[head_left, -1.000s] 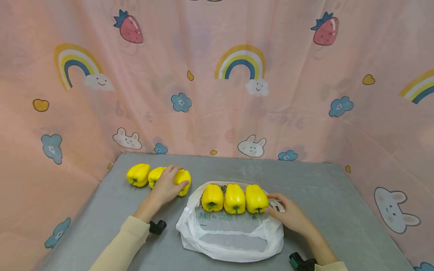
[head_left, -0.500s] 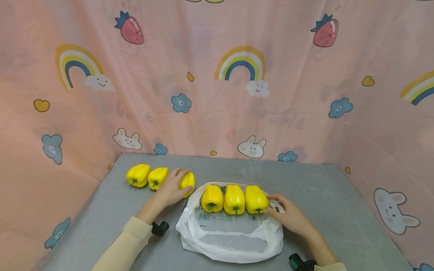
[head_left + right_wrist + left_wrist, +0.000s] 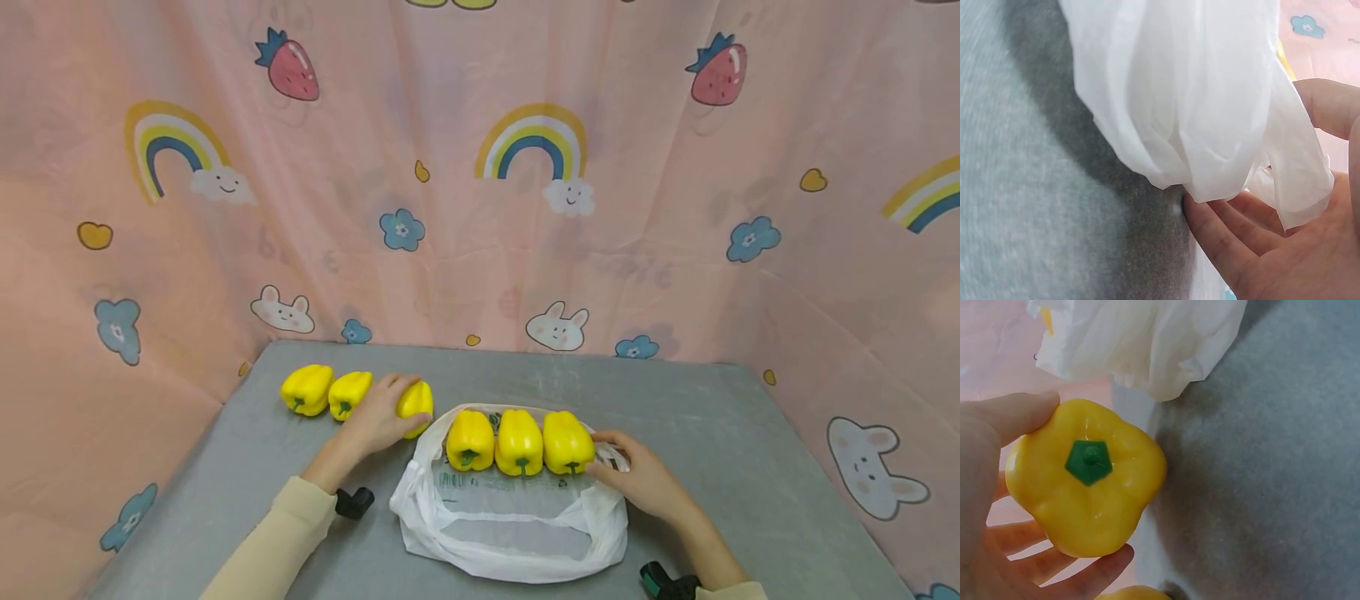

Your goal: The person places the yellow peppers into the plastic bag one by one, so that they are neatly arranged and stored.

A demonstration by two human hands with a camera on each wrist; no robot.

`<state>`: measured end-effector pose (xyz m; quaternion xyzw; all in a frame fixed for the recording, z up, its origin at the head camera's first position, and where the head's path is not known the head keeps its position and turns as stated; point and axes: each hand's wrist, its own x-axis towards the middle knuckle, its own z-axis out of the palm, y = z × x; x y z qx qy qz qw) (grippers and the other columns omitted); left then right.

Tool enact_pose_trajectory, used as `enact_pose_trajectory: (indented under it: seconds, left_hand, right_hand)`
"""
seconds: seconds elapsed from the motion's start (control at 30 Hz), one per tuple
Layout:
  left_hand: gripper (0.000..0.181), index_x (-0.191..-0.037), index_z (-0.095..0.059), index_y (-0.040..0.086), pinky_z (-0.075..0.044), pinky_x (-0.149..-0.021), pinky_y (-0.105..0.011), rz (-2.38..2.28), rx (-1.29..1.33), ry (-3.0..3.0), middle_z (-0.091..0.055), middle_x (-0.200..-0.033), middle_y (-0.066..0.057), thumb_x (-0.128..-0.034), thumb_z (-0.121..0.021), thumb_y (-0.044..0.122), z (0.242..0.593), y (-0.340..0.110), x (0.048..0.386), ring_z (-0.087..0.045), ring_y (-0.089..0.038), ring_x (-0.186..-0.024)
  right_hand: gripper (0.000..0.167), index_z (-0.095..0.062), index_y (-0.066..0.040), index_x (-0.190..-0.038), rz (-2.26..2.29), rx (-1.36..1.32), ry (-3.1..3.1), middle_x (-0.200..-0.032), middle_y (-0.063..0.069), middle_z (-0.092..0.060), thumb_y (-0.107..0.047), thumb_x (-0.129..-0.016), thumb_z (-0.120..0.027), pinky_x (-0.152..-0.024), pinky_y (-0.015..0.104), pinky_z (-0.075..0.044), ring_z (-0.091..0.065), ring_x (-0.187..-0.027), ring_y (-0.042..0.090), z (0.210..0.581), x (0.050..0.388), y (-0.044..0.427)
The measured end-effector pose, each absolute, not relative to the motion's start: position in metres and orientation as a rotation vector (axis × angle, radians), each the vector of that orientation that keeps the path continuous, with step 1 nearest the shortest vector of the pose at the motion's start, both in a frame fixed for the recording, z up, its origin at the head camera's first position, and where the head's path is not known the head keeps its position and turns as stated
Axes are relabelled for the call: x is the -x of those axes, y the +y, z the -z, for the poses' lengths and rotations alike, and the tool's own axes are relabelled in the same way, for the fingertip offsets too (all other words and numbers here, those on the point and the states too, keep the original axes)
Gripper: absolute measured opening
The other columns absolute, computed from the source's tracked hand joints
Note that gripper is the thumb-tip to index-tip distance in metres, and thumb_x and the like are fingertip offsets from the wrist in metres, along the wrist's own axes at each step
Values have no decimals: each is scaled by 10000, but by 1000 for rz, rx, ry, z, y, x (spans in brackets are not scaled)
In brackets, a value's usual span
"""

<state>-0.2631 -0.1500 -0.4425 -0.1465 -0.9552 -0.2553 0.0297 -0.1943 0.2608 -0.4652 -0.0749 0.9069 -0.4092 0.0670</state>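
Note:
My left hand (image 3: 378,417) grips a yellow bell pepper (image 3: 415,407) close to the left rim of a white plastic bag (image 3: 517,567). In the left wrist view, the thumb and fingers lie around this pepper (image 3: 1094,478), its green stem facing the camera. Three more yellow peppers sit in a row in the bag's mouth: a left one (image 3: 470,440), a middle one (image 3: 519,442) and a right one (image 3: 567,442). My right hand (image 3: 641,475) holds the bag's right side beside the right pepper. White plastic (image 3: 1179,106) lies between its thumb and fingers.
Two yellow peppers, one at the far left (image 3: 307,390) and one beside it (image 3: 350,395), rest on the grey table (image 3: 675,417). A pink patterned curtain (image 3: 450,267) borders the table at the back and sides.
My left hand has shifted its pepper slightly to the right, away from the two on the left and nearer the bag. The right hand and the bag have stayed put.

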Motion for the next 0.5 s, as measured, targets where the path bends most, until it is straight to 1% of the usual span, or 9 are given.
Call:
enact_pose_trajectory:
  seconds: [0.2, 0.5]
  left_hand:
    - [688, -1477, -518, 129, -496, -1005, -534, 816, 437, -2901, -523, -1436, -152, -905, -753, 431, 436, -152, 262, -526, -345, -1242]
    - [670, -1448, -544, 129, -532, -922, -507, 844, 456, -2830, -544, -1398, -132, -890, -765, 428, 424, -153, 255, -549, -327, -1156]
  right_hand:
    - [652, -529, -30, -1421, 1222, 216, 2733, -1479, 252, -484, -435, -942, -709, -1045, 734, -344, -391, -1380, 518, 464, 194, 260]
    - [655, -527, -24, -1422, 1210, 222, 2740, -1477, 255, -486, -438, -946, -706, -1046, 733, -344, -392, -1378, 523, 464, 194, 260]
